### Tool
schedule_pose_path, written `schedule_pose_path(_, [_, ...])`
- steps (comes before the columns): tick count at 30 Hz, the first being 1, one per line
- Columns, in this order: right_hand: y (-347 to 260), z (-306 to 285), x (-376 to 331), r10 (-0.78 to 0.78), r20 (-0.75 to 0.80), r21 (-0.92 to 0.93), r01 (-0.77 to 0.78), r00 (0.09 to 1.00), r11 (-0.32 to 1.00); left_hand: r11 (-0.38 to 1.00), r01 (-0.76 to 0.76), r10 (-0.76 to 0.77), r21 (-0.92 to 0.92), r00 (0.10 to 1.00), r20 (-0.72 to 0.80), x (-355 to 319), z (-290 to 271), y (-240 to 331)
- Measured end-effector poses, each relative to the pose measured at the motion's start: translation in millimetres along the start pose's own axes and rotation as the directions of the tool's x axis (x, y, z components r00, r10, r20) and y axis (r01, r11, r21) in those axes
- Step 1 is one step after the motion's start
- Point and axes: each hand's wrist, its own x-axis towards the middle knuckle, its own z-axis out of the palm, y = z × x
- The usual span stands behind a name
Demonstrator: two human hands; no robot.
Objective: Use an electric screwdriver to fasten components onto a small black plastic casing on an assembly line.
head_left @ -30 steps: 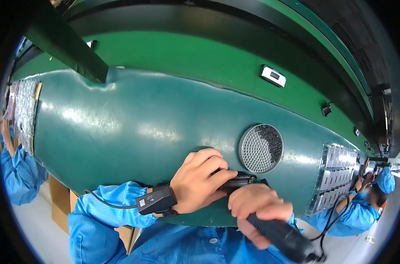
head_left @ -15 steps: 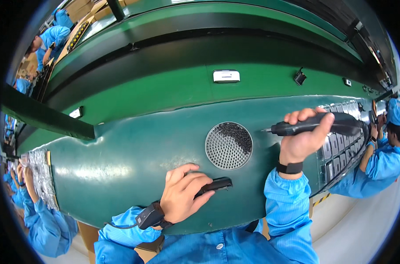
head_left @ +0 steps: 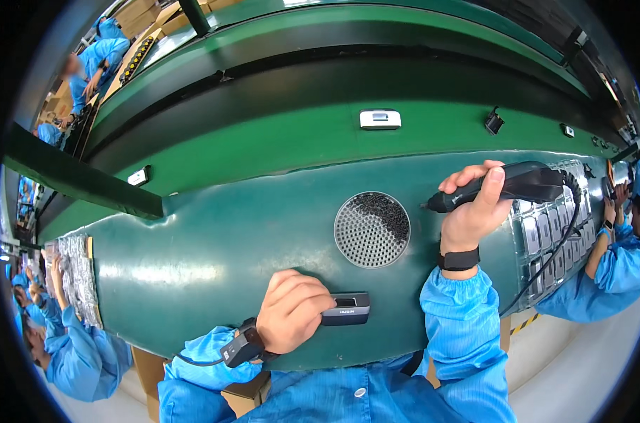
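**Two hands, two tools on the green belt**

Two bare hands are ours here, each closed on something. Our left hand (head_left: 292, 314) curls over the end of a small dark grey device (head_left: 345, 309), a flat oblong block with a darker face and a pale mark on it, which lies flat on the green conveyor belt (head_left: 214, 240) close to our body. The fingers wrap the block's left end, so only its right half shows. A black wrist strap (head_left: 241, 347) with a cord sits at the cuff of the blue sleeve.

Our right hand (head_left: 475, 208) is raised above the belt and grips a black electric screwdriver (head_left: 507, 185), a thick pen-shaped tool held almost level. Its thin tip points left, toward the round dish of small dark screws (head_left: 371, 229). Thumb and fingers are shut tight around the tool's barrel. A black cable runs from its rear end down to the right. A black band (head_left: 459, 259) circles this wrist.

We see the dish between our two hands, a little farther out on the belt, a pale perforated disc partly filled with tiny black pieces. To the right, beneath the screwdriver, lies a tray of grey rectangular parts (head_left: 552, 240) in rows. Another person's blue sleeve (head_left: 602, 271) works at that end.
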Motion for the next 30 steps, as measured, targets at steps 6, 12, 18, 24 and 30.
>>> schedule_pose_path(6, [-6,7,-5,-0.006,0.063,0.008,0.005,0.998,1.000,0.998,-0.058,0.057,-0.019,0.998,-0.023,2,-10,3])
schedule_pose_path(12, [-28,15,-5,0.027,0.077,0.031,-0.029,0.997,0.999,0.990,0.130,-0.123,0.054,0.986,-0.115,16,-41,4])
schedule_pose_path(18, [-59,18,-20,0.020,0.108,0.005,-0.020,0.994,1.000,0.783,0.437,-0.608,-0.442,0.688,-0.397,36,-101,-88])
schedule_pose_path(24, [-83,18,-33,0.037,0.057,0.022,-0.038,0.998,0.999,0.722,0.521,-0.310,0.455,0.832,-0.460,50,-148,-160])
schedule_pose_path(30, [-100,19,-27,0.047,0.009,0.024,-0.047,0.999,0.999,0.106,0.691,-0.600,0.715,0.618,-0.508,70,-196,-142])
